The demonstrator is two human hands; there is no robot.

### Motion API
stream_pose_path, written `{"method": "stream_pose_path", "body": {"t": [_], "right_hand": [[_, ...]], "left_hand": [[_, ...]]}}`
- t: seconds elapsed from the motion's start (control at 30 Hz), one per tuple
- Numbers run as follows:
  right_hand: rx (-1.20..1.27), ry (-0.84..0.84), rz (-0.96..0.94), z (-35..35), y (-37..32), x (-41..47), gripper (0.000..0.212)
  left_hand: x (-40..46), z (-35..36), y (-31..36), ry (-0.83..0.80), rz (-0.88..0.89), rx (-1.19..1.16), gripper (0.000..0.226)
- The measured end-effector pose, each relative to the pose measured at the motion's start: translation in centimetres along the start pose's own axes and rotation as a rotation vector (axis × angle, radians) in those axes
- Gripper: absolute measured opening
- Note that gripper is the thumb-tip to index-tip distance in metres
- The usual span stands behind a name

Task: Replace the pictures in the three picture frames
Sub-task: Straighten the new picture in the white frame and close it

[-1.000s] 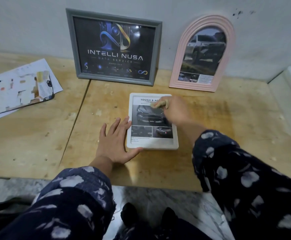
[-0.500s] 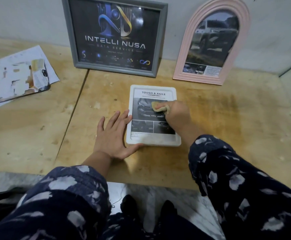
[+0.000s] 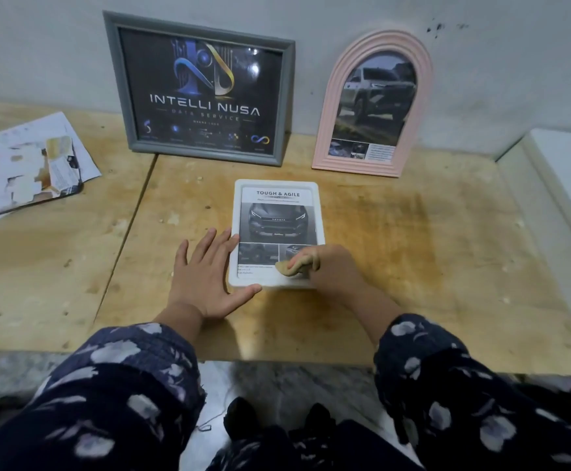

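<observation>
The wooden tabletop stretches out in front of me, running up to the grey wall at the back. Against that wall leans the grey frame with its dark logo poster, and beside it, on the right, the pink arched frame with a car picture inside. Off to the far left, a loose pile of papers lies flat on the wood. Straight ahead, nearer to me than the two leaning frames, the white frame lies flat, face up, showing a car advert headed "TOUGH & AGILE". My left hand rests flat on the tabletop against the frame's left edge, fingers spread, thumb reaching along its near edge. My right hand sits on the frame's near right corner, its grip pinched around a small tan cloth, and that cloth presses on the glass over the lower part of the picture.
</observation>
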State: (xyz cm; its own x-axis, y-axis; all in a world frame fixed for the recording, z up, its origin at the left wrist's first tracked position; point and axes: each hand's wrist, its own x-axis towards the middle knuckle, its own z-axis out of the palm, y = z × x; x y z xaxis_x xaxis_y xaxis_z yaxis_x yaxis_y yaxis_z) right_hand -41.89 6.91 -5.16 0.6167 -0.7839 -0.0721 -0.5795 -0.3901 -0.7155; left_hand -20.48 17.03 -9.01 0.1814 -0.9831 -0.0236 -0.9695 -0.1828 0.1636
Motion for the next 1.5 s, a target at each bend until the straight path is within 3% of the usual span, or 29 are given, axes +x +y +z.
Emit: {"method": "stream_pose_path", "body": {"t": [0.07,0.13,0.27,0.47,0.63,0.77,0.87,1.13,1.3,1.5], "right_hand": [[0.152,-0.008,0.067,-1.7,-0.6,1.2,0.016],[0.220,0.092,0.137,-3.4,-0.7,3.3,0.022],[0.048,0.307,0.207,-5.8,0.3,8.6,0.033],[-0.246,0.086,0.126,-5.1,3.0,12.0,0.038],[-0.237,0.100,0.073,-3.1,5.1,10.1,0.047],[-0.178,0.223,-0.172,-2.1,5.6,6.5,0.028],[-0.243,0.288,-0.241,-1.5,5.7,4.1,0.030],[-0.277,0.292,-0.227,-0.4,5.2,0.8,0.036],[-0.289,0.236,-0.120,-0.2,3.8,-1.1,0.041],[-0.281,0.343,-0.004,1.6,1.4,-4.4,0.049]], "left_hand": [[0.0,0.1,-0.1,0.005,0.005,-0.017,0.104],[-0.1,0.3,-0.2,0.017,0.011,-0.033,0.104],[-0.1,0.4,-0.3,0.029,0.012,-0.044,0.103],[0.2,0.3,-0.4,0.041,-0.005,-0.082,0.103],[0.3,0.1,-0.3,0.056,-0.023,-0.097,0.103],[0.3,0.2,-0.2,0.059,-0.026,-0.086,0.103],[0.3,0.2,-0.2,0.057,-0.030,-0.072,0.103],[0.1,0.4,-0.3,0.062,-0.029,-0.052,0.103],[0.1,0.3,-0.2,0.055,-0.022,-0.040,0.103],[0.0,0.4,-0.4,0.027,-0.010,-0.046,0.102]]}}
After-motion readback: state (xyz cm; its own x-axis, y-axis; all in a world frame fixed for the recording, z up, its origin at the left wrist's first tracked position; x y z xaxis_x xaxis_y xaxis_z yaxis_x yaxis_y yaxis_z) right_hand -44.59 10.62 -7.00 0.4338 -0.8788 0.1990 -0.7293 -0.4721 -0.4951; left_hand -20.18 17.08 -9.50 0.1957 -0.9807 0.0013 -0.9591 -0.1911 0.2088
